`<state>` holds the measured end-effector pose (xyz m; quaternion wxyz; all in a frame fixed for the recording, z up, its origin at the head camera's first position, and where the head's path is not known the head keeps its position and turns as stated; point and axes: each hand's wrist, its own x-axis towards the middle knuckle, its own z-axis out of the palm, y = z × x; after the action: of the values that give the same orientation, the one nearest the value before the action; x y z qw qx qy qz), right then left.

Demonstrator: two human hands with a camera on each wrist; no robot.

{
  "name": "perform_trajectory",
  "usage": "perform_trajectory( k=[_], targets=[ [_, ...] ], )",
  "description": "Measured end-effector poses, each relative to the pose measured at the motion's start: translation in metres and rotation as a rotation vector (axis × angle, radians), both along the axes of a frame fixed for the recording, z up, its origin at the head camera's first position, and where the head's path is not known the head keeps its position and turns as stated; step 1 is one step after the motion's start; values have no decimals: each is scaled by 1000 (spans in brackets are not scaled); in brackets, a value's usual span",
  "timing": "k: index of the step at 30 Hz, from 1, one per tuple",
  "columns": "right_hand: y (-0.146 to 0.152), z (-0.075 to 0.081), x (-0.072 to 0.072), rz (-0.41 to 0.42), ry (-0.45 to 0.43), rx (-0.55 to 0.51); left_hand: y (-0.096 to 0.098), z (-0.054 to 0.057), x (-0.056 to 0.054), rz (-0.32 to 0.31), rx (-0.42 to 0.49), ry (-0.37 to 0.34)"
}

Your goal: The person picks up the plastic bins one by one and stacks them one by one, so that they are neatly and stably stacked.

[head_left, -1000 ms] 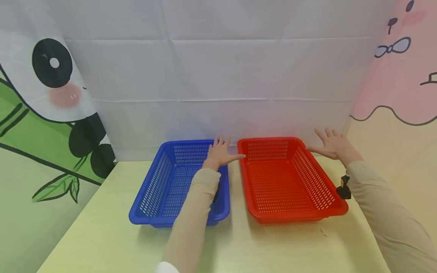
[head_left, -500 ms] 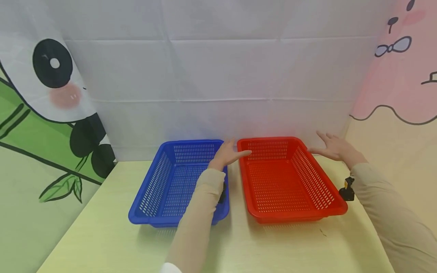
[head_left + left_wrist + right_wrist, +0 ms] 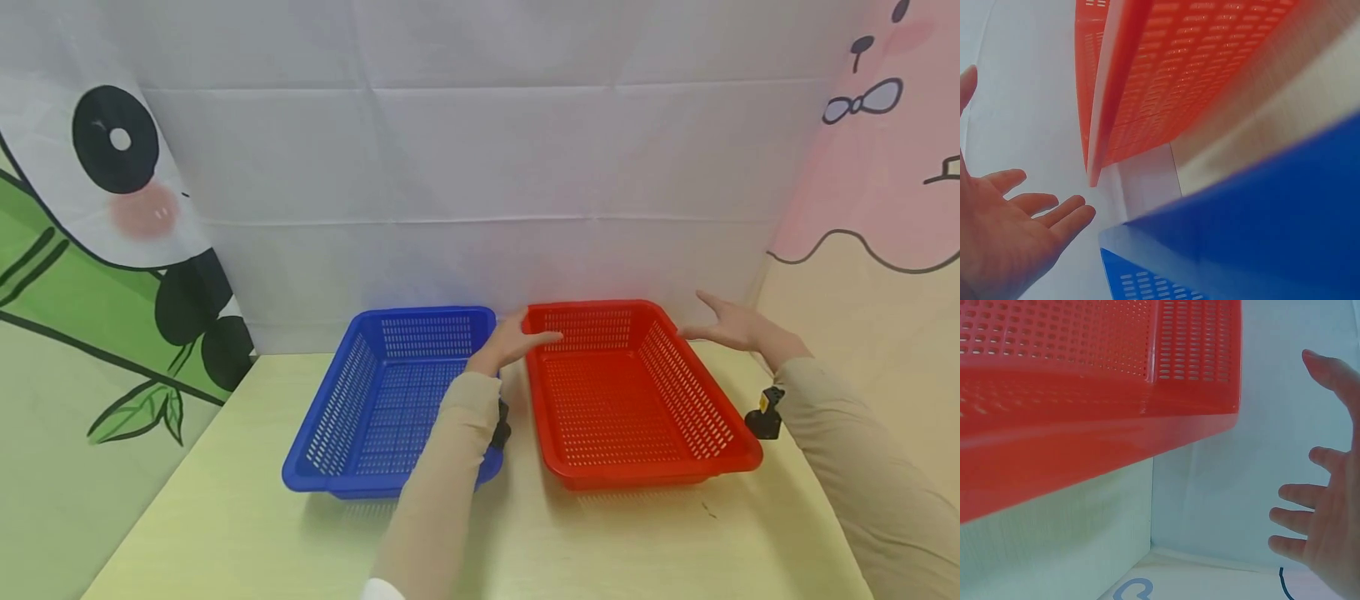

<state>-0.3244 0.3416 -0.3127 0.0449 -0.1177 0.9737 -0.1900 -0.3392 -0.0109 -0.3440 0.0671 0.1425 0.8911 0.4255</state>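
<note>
White cloth (image 3: 480,158), pale counter (image 3: 210,525). Red basket (image 3: 611,408), standing on that counter: probably light, stiff, slick; take it by its side rims (image 3: 1104,450). Blue basket (image 3: 397,408): left of it. Your left grip (image 3: 508,343), right grip (image 3: 738,328): flanking it, fingers extended, holding nothing.

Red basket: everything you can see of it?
The red basket is rectangular and plastic-looking, with slotted walls, a perforated floor and a smooth rim. It stands upright and empty on the pale table, apart from the blue basket. The left hand and right hand flank its far end; neither appears to touch it.
</note>
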Motion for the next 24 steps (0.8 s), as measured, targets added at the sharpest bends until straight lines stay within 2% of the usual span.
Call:
perform_trajectory(
  k=[5, 11, 19, 24],
  targets=[
    [-3, -1, 2, 15, -8, -34, 1, 1, 4, -24, -25, -55],
    [-2, -2, 5, 13, -56, -85, 0, 3, 6, -41, -54, -47],
    [1, -7, 9, 22, -158, -170, 3, 1, 11, 6, 38, -99],
    [5, -11, 12, 48, -202, -222, 4, -1, 14, 22, 53, -81]
  ],
)
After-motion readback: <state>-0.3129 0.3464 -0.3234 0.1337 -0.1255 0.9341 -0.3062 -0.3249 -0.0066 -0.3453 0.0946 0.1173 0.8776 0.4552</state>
